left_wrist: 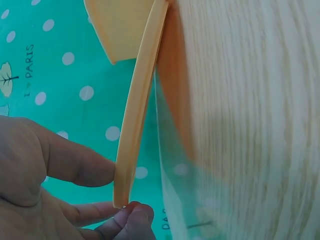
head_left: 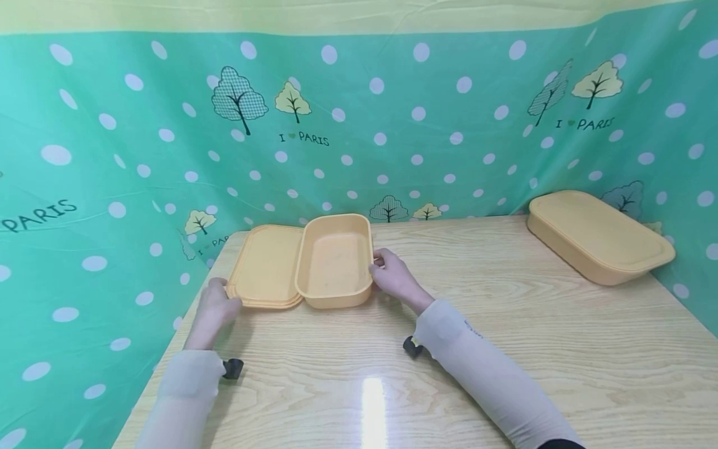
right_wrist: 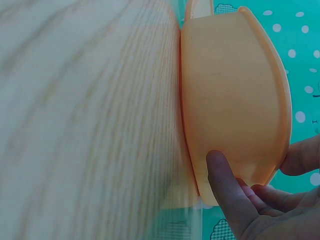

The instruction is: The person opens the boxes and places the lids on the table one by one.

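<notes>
A pale orange rectangular lid (head_left: 268,265) lies at the left of the table, beside an open food container (head_left: 336,262) of the same colour. My left hand (head_left: 215,305) pinches the lid's left edge between thumb and fingers. In the left wrist view that end of the lid (left_wrist: 135,115) stands raised off the tabletop. My right hand (head_left: 395,274) grips the container's right wall. In the right wrist view its fingers lie against the outer wall (right_wrist: 230,95), with the thumb at the rim. The container holds nothing visible, and its left rim overlaps the lid's right edge.
A larger container (head_left: 600,234) with its lid on sits at the table's far right. The wood-grain table (head_left: 449,262) backs onto a green dotted curtain (head_left: 359,125), which also hangs along both sides. A light reflection crosses the table's front.
</notes>
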The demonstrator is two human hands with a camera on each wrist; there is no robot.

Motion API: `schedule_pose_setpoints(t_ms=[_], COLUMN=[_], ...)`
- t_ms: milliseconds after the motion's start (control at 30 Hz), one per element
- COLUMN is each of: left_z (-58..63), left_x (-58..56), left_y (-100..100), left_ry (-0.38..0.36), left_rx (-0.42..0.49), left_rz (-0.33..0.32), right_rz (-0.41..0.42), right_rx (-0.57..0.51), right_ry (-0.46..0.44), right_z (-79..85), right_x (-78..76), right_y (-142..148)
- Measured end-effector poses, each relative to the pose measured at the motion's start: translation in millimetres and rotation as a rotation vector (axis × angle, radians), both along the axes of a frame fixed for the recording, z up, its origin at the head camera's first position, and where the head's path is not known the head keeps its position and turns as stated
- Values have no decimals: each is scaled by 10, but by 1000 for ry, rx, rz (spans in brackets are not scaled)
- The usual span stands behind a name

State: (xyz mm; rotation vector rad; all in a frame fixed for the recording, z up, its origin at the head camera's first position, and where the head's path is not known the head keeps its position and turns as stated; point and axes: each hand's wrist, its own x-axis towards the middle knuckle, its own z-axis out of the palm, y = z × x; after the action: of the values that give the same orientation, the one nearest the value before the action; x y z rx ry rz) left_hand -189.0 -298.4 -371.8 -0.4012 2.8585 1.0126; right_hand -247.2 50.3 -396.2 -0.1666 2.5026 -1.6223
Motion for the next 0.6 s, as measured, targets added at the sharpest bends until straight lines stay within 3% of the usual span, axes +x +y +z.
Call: schedule_pose_setpoints(t_ms=[600], left_z=[-71], left_x=[-33], left_y=[-58], left_ry=[-108], left_rx=[1], left_rz=[-15], right_rz=[1], right_rx=[-16], right_ry=[-5], right_z=[8], right_x=[-4], right_y=[4])
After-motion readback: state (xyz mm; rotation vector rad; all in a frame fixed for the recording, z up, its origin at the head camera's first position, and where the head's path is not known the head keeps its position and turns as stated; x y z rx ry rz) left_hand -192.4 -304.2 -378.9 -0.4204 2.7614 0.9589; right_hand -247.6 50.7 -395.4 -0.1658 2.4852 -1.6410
